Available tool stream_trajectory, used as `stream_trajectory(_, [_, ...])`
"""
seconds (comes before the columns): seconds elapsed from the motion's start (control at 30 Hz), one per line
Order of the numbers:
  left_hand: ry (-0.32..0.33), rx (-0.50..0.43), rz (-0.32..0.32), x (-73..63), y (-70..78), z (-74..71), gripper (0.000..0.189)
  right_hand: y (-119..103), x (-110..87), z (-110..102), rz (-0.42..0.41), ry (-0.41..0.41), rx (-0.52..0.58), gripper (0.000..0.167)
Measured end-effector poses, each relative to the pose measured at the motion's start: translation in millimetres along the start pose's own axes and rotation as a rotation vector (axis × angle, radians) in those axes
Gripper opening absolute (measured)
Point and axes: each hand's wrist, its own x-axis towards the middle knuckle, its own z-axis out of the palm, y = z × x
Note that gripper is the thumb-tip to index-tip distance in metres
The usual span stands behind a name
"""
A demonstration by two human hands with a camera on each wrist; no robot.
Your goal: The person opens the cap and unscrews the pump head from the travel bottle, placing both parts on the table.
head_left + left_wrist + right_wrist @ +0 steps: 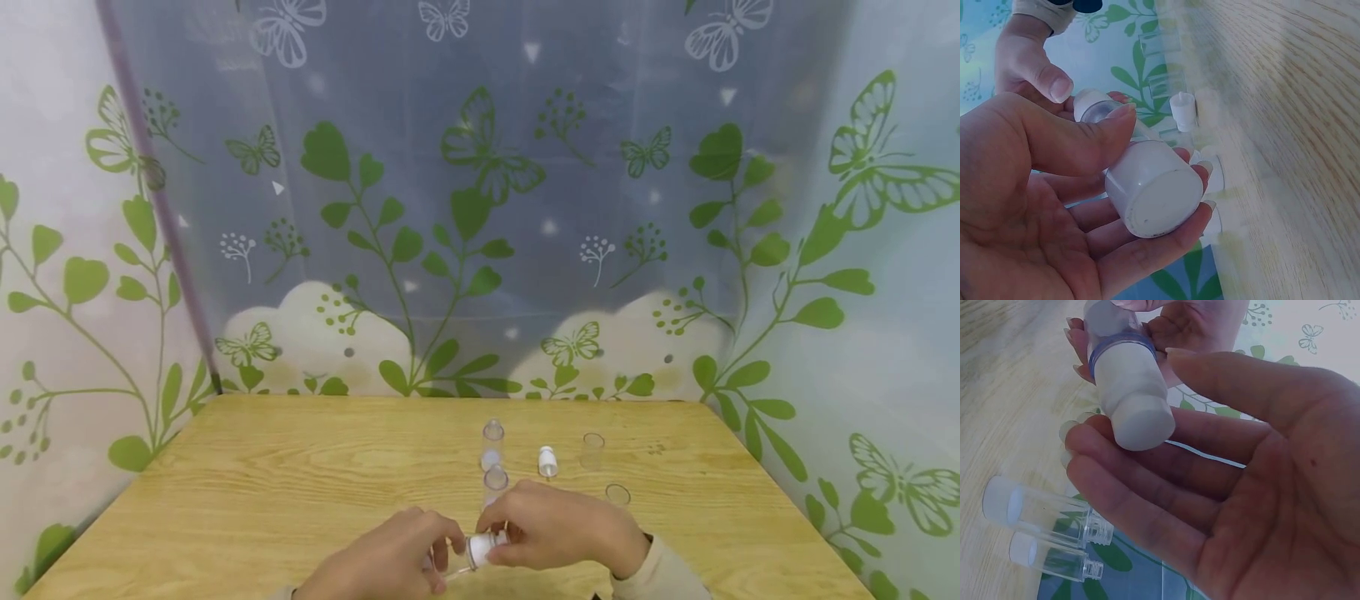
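My left hand (1054,187) grips a clear bottle with a white base (1154,187), its thumb along the side and its fingers underneath. A white pump top (1135,394) sits at the bottle's other end, above a shiny clear rim. Around that top is my right hand (1210,469), with its fingers stretched out beneath and behind it and its thumb apart from it. In the head view the left hand (405,554) and the right hand (558,525) meet low over the table, with the bottle lying nearly level between them.
Two clear bottles with white bottoms and threaded necks stand just beyond the hands, a larger one (1050,512) and a smaller one (1060,559). Another white pump top (548,461) stands to their right. Farther right are two clear covers, one behind (592,450) and one nearer (617,494).
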Motion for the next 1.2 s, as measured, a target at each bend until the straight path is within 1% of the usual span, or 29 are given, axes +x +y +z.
stream_trajectory(0.2, [0.002,-0.001,0.016,0.6,-0.4,1.0,0.031,2.9,4.6,4.4,-0.016,-0.002,0.002,0.016])
stream_trajectory(0.37, [0.000,-0.004,0.025,1.7,-0.6,0.6,0.034,4.3,6.5,6.4,-0.011,0.003,-0.011,0.015])
stream_trajectory(0.5, [-0.003,-0.009,0.008,1.6,-0.6,0.3,0.034,5.4,7.6,7.6,-0.013,0.011,-0.025,0.014])
stream_trajectory(0.6, [-0.004,0.005,-0.008,0.7,-1.3,0.5,0.032,6.1,8.5,8.9,-0.016,0.015,-0.035,0.013])
stream_trajectory(0.73, [0.003,0.024,-0.009,-0.5,-2.5,1.0,0.032,6.1,9.6,10.2,-0.012,0.019,-0.043,0.012])
stream_trajectory(0.93, [-0.002,0.006,-0.022,-1.3,-3.4,0.0,0.032,5.6,11.5,10.2,-0.016,0.029,-0.046,0.013])
stream_trajectory(1.13, [0.005,-0.024,0.024,1.1,-4.4,-0.1,0.033,4.5,10.8,10.2,-0.040,0.066,-0.061,0.013])
stream_trajectory(1.2, [0.012,-0.022,0.040,1.3,-4.1,-0.7,0.034,4.6,10.3,10.1,-0.052,0.082,-0.056,0.013])
